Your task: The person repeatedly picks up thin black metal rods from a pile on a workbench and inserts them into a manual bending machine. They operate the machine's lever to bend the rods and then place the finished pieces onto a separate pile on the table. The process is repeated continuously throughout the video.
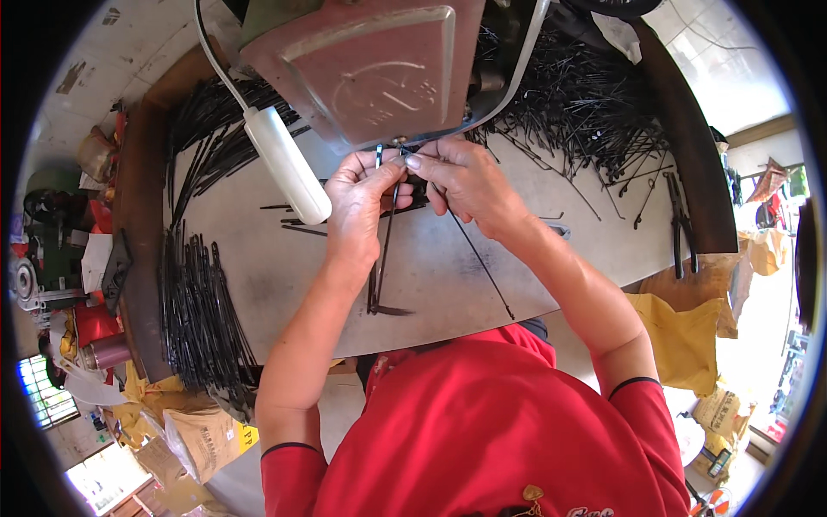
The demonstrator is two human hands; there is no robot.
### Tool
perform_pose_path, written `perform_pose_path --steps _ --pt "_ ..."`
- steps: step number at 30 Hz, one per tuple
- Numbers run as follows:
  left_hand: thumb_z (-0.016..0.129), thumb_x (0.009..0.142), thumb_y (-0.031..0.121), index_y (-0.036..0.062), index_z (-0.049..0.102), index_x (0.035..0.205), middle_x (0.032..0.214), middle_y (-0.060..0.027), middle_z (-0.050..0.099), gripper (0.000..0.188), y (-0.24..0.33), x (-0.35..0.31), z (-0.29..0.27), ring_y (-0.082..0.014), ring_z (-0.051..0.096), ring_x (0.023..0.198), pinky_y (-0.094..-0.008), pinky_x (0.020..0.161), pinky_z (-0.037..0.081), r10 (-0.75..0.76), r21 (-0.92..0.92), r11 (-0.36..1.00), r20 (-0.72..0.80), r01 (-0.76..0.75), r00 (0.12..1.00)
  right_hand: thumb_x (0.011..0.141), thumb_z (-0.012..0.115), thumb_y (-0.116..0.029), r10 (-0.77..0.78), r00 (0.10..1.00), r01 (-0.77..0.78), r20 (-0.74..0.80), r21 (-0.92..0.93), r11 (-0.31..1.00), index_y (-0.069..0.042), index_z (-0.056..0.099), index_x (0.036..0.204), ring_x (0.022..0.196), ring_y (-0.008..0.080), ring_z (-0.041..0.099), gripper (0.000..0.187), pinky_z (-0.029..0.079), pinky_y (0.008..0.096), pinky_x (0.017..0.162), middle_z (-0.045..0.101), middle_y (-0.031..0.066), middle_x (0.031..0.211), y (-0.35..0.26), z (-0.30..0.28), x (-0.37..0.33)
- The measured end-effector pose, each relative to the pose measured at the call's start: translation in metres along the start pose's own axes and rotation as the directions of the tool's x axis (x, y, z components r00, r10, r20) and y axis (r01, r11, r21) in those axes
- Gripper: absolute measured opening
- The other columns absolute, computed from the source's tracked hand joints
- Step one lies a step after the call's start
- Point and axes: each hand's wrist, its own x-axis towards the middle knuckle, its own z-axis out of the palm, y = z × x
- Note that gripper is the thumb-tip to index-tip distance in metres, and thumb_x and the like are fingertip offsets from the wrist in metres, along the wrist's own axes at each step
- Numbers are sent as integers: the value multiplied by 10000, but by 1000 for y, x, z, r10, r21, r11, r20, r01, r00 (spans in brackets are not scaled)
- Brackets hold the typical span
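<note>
My left hand is closed around thin black metal rods, whose lower ends hang toward the table's front edge. Its thumb and fingertips meet those of my right hand just below the reddish-brown machine head. My right hand is closed too, pinching near the same spot. Another thin black rod slants down and right from beneath it. Fingers hide the rods' upper ends, and what exactly joins there is too small to make out.
A white lamp hangs beside my left hand. Bundled black rods lie at the left of the grey tabletop, and a tangled pile of black rods at the far right. Long-handled pliers rest by the wooden right rim.
</note>
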Motion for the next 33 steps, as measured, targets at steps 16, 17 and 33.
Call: perform_pose_path --steps 16,17,33 --pt "680 862 145 47 455 938 759 -92 650 257 -19 -12 -1 -144 626 619 -235 538 464 38 -106 994 157 -21 987 945 528 -191 28 999 -38 44 248 968 -18 590 1054 477 54 474 213 289 201 340 574 16 722 23 -1 -27" --pt "678 863 140 46 451 937 762 -95 651 257 -20 -12 0 -147 628 618 -237 539 466 37 -108 994 159 -20 987 946 526 -187 26 999 -34 37 237 971 -17 592 1052 476 54 473 210 288 200 339 573 15 722 23 -1 -28" --pt "658 868 107 53 461 928 759 -90 641 214 -10 -19 4 -139 619 611 -229 531 463 83 -31 996 113 -80 990 942 514 -178 -13 999 7 49 107 994 -16 603 1036 466 47 452 207 296 203 343 570 6 698 16 -7 -28"
